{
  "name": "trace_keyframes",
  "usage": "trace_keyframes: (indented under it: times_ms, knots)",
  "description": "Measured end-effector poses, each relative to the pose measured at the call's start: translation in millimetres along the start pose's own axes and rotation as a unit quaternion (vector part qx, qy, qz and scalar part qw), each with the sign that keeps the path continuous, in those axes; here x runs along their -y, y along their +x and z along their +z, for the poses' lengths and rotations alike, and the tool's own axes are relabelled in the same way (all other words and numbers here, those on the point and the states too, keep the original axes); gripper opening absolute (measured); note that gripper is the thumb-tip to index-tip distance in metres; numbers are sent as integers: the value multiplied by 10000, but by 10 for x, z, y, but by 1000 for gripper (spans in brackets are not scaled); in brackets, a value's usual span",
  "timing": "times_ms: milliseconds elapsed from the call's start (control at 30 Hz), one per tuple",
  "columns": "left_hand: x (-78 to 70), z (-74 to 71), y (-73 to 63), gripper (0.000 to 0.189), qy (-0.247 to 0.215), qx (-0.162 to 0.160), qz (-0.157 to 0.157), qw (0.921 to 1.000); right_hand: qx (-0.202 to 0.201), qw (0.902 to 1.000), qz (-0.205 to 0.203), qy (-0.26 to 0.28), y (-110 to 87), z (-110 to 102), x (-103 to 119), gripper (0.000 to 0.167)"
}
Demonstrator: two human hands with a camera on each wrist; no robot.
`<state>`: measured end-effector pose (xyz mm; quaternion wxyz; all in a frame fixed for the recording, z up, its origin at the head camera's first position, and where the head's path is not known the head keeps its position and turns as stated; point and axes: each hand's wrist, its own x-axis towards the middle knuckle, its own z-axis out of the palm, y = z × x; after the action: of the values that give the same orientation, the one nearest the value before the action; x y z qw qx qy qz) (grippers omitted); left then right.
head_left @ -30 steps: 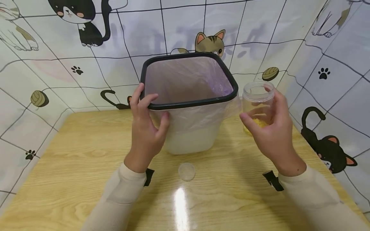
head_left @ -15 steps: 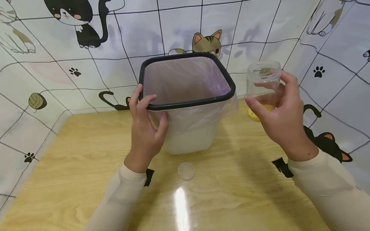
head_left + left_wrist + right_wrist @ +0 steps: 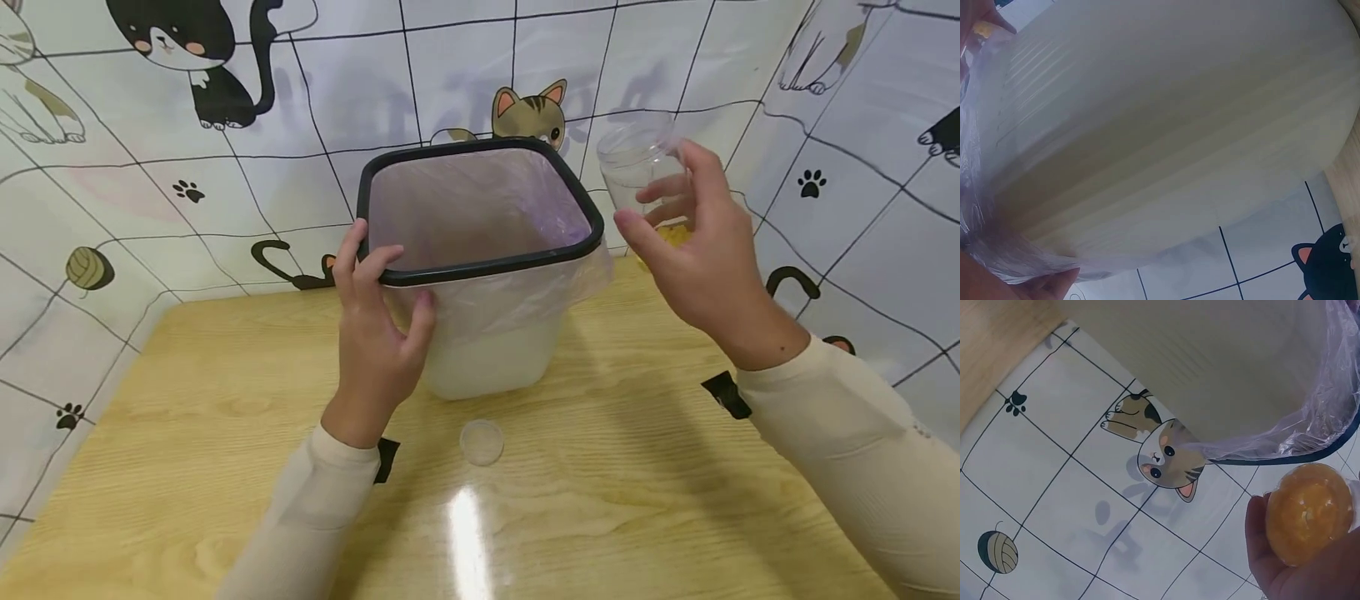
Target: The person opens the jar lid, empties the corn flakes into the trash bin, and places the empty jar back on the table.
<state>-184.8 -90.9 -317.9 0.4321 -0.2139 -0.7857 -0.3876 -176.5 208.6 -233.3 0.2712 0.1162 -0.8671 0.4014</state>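
A whitish trash bin (image 3: 487, 362) stands on the table, lined with a thin purplish plastic bag (image 3: 495, 308) under a black rim (image 3: 495, 271). My left hand (image 3: 378, 342) grips the near left corner of that rim, fingers over it and thumb against the outside. Right of the bin, my right hand (image 3: 701, 242) holds a clear plastic jar (image 3: 637, 167) in the air, lidless and tilted slightly left toward the bin. Something yellow lies at the jar's bottom (image 3: 1310, 515), seen from below in the right wrist view. A round clear lid (image 3: 482, 442) lies on the table before the bin.
The wood-grain table (image 3: 225, 433) meets a white wall covering (image 3: 337, 100) with printed cats and grid lines close behind the bin. Black tape pieces (image 3: 726, 395) show by both sleeve cuffs. Light reflects off the table's front.
My right hand has lifted the jar up, first rightward, then back left toward the bin, and the jar now tilts left. The left hand keeps its grip on the rim.
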Motion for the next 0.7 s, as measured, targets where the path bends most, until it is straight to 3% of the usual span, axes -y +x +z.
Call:
trace_keyframes:
  times_ms: [233,700]
  knots:
    - [-3,7,6,41,-83,11,30,10000,175,9990,-226,-342,138,37,43,63]
    - [1,-2,-1,40,-156,-17,-10,9999,1080,9862,-488,-1157,480,62,154,77]
